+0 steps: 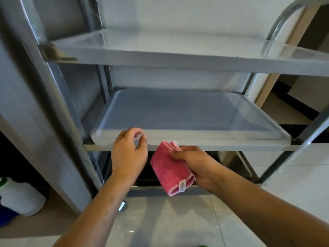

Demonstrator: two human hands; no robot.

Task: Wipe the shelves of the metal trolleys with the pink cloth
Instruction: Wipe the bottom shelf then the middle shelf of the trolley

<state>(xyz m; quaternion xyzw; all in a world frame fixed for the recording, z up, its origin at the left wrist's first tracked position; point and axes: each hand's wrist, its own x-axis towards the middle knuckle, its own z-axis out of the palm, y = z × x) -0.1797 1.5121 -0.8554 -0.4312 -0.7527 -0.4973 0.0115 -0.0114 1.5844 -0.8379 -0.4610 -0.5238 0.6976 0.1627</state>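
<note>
pink cloth in right hand, at front edge of trolley's middle shelf

item 1: pink cloth point(170, 168). folded into a thick pad, several layers showing at its upper end, a small white label at its lower corner. held in front of and just below the front lip of the middle shelf point(178, 113), not lying on it. whether its upper edge touches the lip cannot be told.

item 2: right hand point(197, 166). thumb on top and fingers curled beneath, clamped on the right side of the cloth; most of the cloth sticks out to the left of the hand.

item 3: left hand point(130, 150). just left of the cloth, a narrow gap between them. fingers curled loosely at the shelf's front lip; the frame is blurred here and whether they grip the lip cannot be told.

item 4: metal trolley point(58, 97). grey frame, top shelf point(160, 47) above, middle shelf at hand level, a darker lower shelf point(231, 163) partly hidden behind hands and cloth.

item 5: white plastic jug point(21, 198). on the floor at lower left, beside the trolley's leg.

item 6: pale tiled floor point(178, 220). under both forearms.
</note>
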